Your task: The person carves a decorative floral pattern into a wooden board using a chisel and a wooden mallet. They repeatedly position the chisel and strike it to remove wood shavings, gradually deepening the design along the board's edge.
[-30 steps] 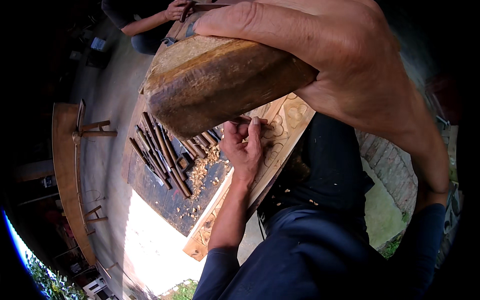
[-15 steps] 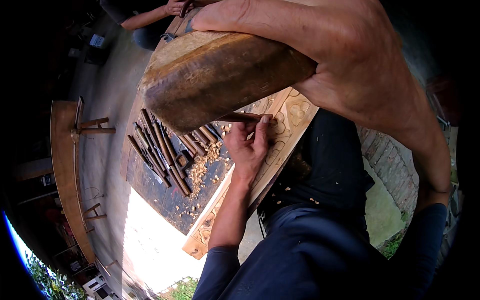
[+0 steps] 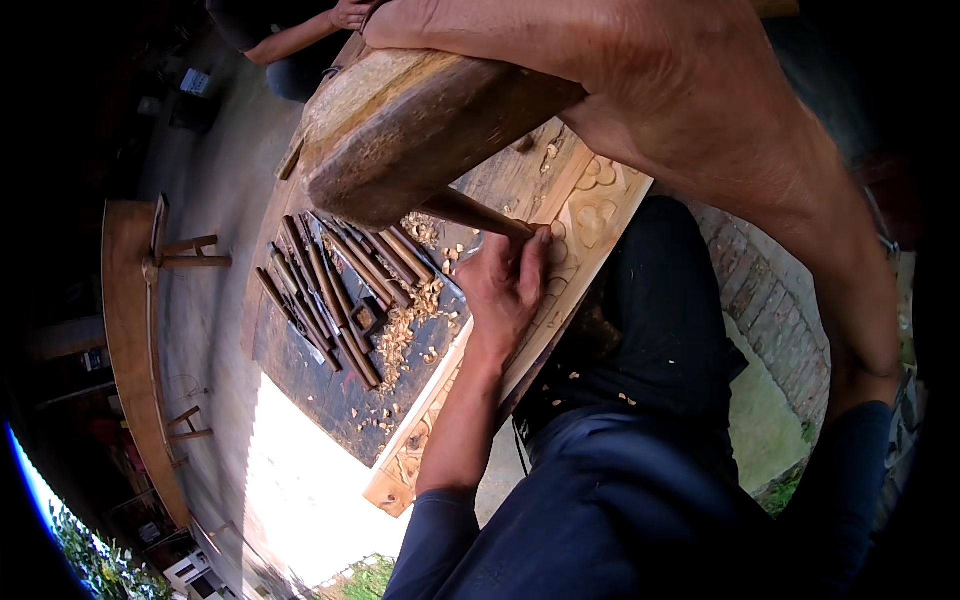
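My right hand (image 3: 625, 80) is closed round a wooden mallet (image 3: 440, 130) and holds it up close to my view; its fingers are partly out of sight. Below it, my left hand (image 3: 500, 295) grips a wood-carving chisel (image 3: 475, 212) with a brown handle, over a pale board (image 3: 595, 222) with carved rounded patterns. The chisel's handle slants up to the left, and its upper end is at or behind the mallet head; whether they touch I cannot tell. The cutting tip is hidden by my left hand.
Several carving tools (image 3: 325, 290) lie in a row on the dark worktable (image 3: 345, 415), beside wood shavings (image 3: 395, 345). Another person's arm (image 3: 295, 40) reaches to the table's far end. A long wooden bench (image 3: 135, 340) stands at the left.
The mallet has moved up and away from my view, baring more of the chisel handle and the tools. The chisel handle is tilted more steeply; my left hand stays almost in place.
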The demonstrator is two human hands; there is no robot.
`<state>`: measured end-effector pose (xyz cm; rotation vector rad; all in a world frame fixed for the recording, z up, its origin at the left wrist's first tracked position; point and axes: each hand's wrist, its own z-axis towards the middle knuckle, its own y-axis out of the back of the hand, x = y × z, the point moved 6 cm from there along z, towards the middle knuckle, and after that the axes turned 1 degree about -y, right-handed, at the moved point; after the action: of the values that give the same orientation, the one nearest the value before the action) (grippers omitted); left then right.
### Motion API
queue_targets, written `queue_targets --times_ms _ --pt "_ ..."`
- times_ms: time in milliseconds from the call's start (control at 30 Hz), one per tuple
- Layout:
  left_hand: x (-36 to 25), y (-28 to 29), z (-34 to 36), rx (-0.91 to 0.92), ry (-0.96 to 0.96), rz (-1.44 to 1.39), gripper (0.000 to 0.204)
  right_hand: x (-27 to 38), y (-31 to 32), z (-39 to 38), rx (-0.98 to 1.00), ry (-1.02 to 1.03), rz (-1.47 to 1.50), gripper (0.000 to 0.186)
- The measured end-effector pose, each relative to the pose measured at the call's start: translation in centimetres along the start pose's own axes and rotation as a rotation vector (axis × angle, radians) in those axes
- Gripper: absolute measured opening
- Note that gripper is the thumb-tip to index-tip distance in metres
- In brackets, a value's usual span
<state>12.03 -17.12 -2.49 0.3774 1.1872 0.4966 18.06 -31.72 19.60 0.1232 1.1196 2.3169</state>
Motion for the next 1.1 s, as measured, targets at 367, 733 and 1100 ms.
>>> queue_targets --times_ms 367,733,1100 --pt "1.4 4.0 -7.1 -0.409 0.330 -0.609 0.023 -1.1 -3.8 -16.1 -0.072 -1.153 0.813 0.058" --pt "-0.4 2.1 -11.5 -0.439 0.306 -0.416 0.022 0.9 -8.0 -20.2 0.084 -1.341 1.024 0.054" --pt "-0.5 0.2 -13.0 -0.380 0.043 -0.056 0.032 1.0 -9.5 -20.6 0.096 -1.243 0.975 0.055"
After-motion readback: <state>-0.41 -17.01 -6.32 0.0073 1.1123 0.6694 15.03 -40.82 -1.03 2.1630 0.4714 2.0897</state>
